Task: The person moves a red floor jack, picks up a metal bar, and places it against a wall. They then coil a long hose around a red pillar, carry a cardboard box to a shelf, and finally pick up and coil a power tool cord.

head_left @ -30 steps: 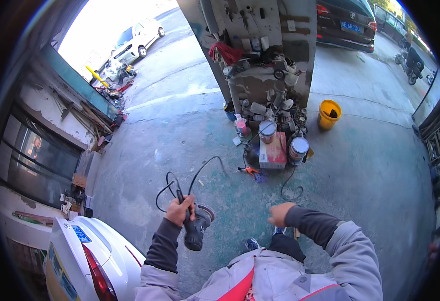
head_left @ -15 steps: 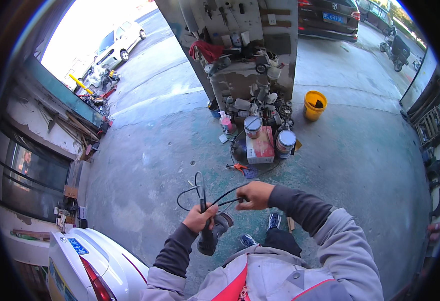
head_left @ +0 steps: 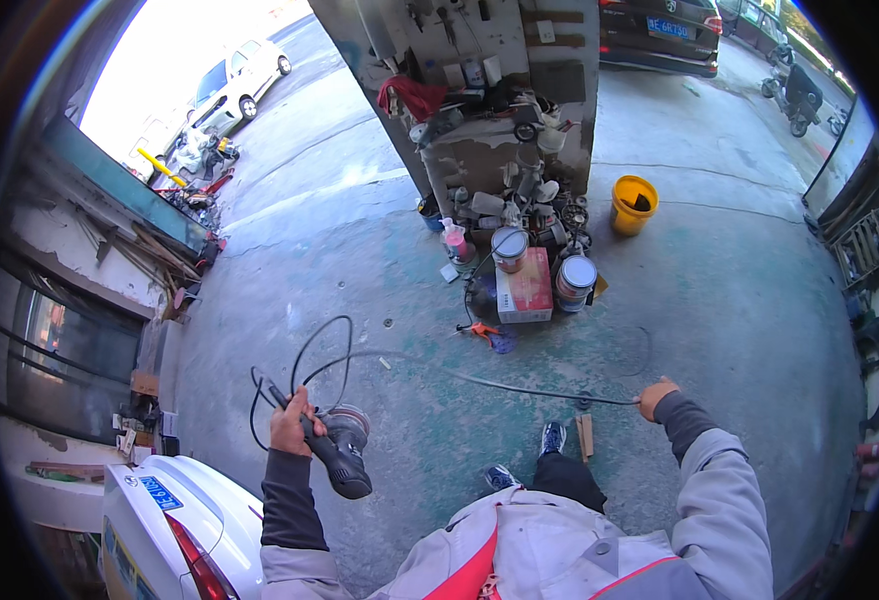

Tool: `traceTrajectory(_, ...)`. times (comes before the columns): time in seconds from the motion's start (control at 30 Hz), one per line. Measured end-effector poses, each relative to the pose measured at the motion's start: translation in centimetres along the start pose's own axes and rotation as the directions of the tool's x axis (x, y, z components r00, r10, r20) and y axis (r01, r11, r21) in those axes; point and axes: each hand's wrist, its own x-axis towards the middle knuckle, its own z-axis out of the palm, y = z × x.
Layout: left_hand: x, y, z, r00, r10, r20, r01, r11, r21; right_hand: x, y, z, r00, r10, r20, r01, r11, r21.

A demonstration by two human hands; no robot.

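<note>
A black and grey handheld disc sander [head_left: 344,468] hangs on the left over the floor. My left hand [head_left: 293,420] is closed around its cord end, with black cord loops standing out above the fingers. From there the black power cord [head_left: 499,384] runs across in front of me to my right hand [head_left: 656,399], held out to the right. The fingers of that hand are closed on the cord. A faint, motion-smeared curve of cord shows just above it. Whether a plug is inside the right fist I cannot tell.
A white car [head_left: 184,510] stands close at lower left. Ahead, paint cans [head_left: 576,280] and a red-and-white box [head_left: 526,290] sit by a cluttered pillar [head_left: 489,150]. A yellow bucket [head_left: 635,203] is right of it. A wooden strip [head_left: 585,436] lies near my shoes.
My hands have moved apart, the left one leftward with the sander, the right one far to the right. The cord, bunched between them before, is now drawn out in a long line.
</note>
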Motion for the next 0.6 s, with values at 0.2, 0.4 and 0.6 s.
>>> traceTrajectory(0.2,0.4,-2.9,3.6,0.987,-0.075,0.145,0.07,0.997,0.038,-4.3,-16.0,-10.2,0.901,-0.421,-0.102,0.433,0.867,0.245)
traceTrajectory(0.4,-1.2,-6.2,10.0,0.862,-0.159,0.482,0.07,0.978,0.197,-9.3,-25.1,-21.6,0.494,-0.645,-0.582,0.845,0.514,0.147)
traceTrajectory(0.6,-2.7,-5.9,11.8,0.741,-0.236,0.629,0.061,0.956,0.288,-7.0,-22.6,-26.6,0.45,-0.483,-0.752,0.823,0.551,0.139)
